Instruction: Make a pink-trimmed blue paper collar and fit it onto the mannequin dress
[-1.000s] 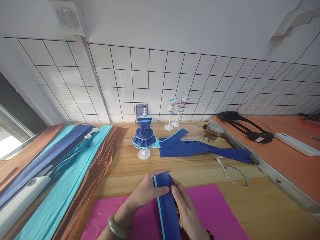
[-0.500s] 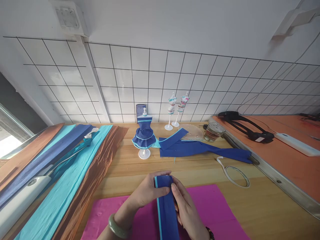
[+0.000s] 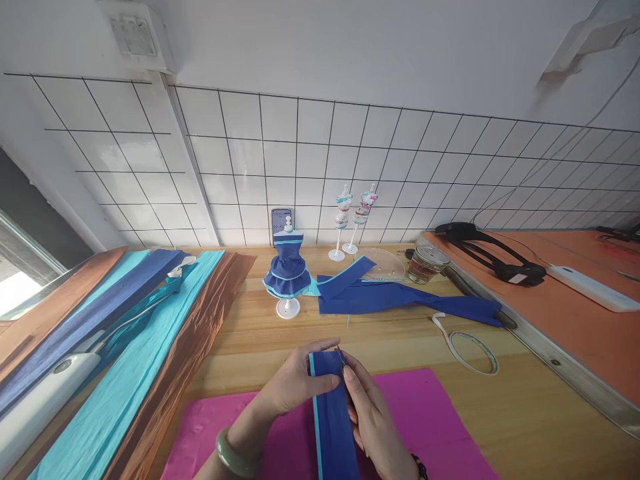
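A dark blue crepe-paper strip (image 3: 333,413) with a light blue left edge lies lengthwise over the pink paper sheet (image 3: 425,427) at the near table edge. My left hand (image 3: 293,383) pinches the strip's far end, thumb across the top. My right hand (image 3: 373,420) rests along the strip's right side, and a thin metal tip (image 3: 341,355), like a needle or scissor point, sticks out at its fingertips by the strip's top right corner. I cannot tell what tool it is.
A small mannequin in a blue ruffled dress (image 3: 288,270) stands mid-table, with blue paper strips (image 3: 400,297) to its right. Long sheets of turquoise, blue and copper paper (image 3: 140,340) lie left. A white tape ring (image 3: 473,350), glass jar (image 3: 424,263) and two tiny mannequins (image 3: 353,220) are behind.
My right hand has slid slightly up the strip's right edge, and the thin metal tip now shows at the strip's top corner. My left hand has held its grip.
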{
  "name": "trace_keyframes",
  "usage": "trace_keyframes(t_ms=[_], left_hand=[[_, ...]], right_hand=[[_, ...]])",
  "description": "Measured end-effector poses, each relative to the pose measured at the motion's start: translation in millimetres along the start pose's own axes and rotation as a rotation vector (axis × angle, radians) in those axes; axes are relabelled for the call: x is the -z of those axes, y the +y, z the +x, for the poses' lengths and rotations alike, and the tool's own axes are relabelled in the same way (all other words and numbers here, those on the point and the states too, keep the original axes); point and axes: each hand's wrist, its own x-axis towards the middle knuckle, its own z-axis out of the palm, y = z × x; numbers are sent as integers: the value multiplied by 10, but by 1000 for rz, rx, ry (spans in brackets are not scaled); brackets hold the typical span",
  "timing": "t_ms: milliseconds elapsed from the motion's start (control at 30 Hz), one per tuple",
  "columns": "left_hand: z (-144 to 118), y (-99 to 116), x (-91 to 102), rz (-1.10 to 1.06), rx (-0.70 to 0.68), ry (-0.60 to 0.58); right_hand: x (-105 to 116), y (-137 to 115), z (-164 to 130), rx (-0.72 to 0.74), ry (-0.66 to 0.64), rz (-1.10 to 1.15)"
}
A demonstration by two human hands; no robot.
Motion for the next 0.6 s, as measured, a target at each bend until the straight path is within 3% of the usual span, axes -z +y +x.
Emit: trace_keyframes(t_ms=[300, 600], left_hand=[[-5, 4, -4, -5, 10, 1], [-13, -32, 7, -37, 3, -9]], right_hand=[[26, -18, 3, 3, 30, 42], [99, 86, 2, 43, -88, -42]])
